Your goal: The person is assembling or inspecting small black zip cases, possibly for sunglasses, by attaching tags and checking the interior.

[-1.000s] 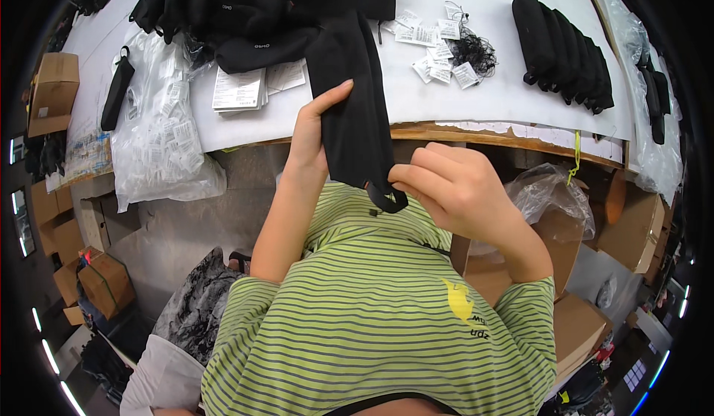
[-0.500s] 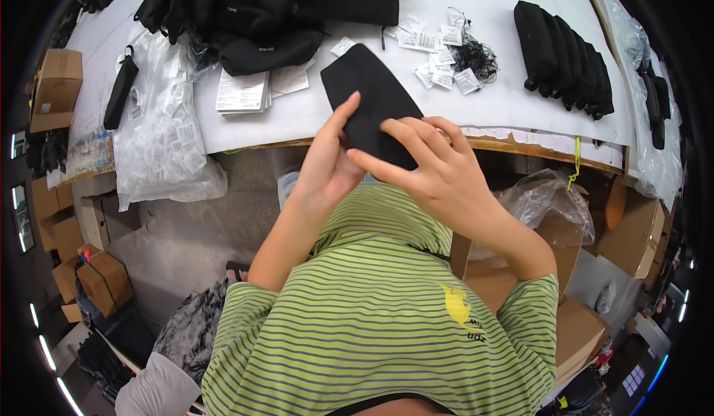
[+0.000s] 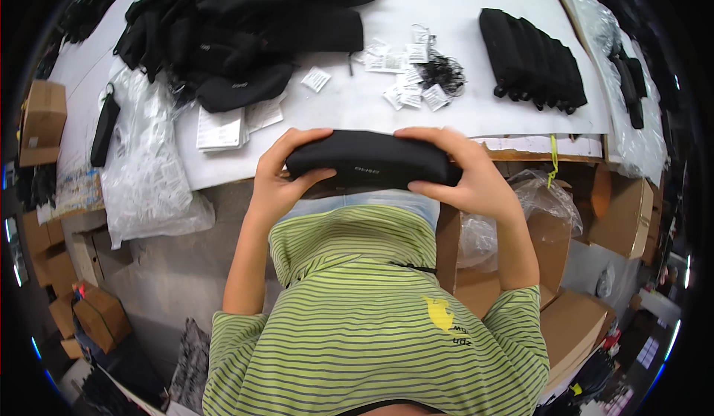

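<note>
1. The black pouch [image 3: 372, 156] is held at the centre of the frame, between the edge of the white table [image 3: 454, 0] and the striped shirt [image 3: 357, 297].
2. Its left end is pinched by the left hand [image 3: 290, 165], thumb below and fingers laid over the top; its right end is gripped likewise by the right hand [image 3: 470, 171].
3. By its look, the pouch may be judged light, soft and padded, neither fragile nor very slippery; it could be bent if squeezed at the middle, so it is best grasped at both ends, as here.
4. Its long axis is laid across the frame, left to right, with the right end slightly lower. The pale-lettered side is turned toward the lower edge; which end carries a loop cannot be told.
</note>
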Demonstrator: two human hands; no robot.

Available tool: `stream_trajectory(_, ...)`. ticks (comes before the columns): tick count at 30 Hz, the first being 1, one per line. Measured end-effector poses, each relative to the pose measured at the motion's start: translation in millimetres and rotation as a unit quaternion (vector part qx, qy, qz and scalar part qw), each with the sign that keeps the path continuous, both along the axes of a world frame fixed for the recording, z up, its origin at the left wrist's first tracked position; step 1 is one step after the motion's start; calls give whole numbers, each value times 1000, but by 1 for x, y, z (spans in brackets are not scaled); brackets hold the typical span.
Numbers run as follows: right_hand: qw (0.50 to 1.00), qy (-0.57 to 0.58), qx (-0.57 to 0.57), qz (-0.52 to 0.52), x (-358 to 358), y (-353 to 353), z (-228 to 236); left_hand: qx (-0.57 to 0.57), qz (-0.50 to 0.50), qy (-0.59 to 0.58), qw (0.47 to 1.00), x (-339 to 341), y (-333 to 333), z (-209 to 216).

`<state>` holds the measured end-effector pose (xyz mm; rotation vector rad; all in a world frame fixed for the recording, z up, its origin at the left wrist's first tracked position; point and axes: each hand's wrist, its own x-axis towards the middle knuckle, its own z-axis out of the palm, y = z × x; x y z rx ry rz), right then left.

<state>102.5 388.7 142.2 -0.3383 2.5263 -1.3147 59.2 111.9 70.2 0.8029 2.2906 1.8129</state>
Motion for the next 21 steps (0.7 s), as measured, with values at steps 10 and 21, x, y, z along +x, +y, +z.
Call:
stream_trajectory(10, 887, 239, 6, -394, -64, 95, -58, 275, -335, -123, 893, 18, 42, 94)
stream_trajectory(21, 786, 249, 378, -421, -103, 149, -130, 649, -547, -32, 527, 49, 95, 132)
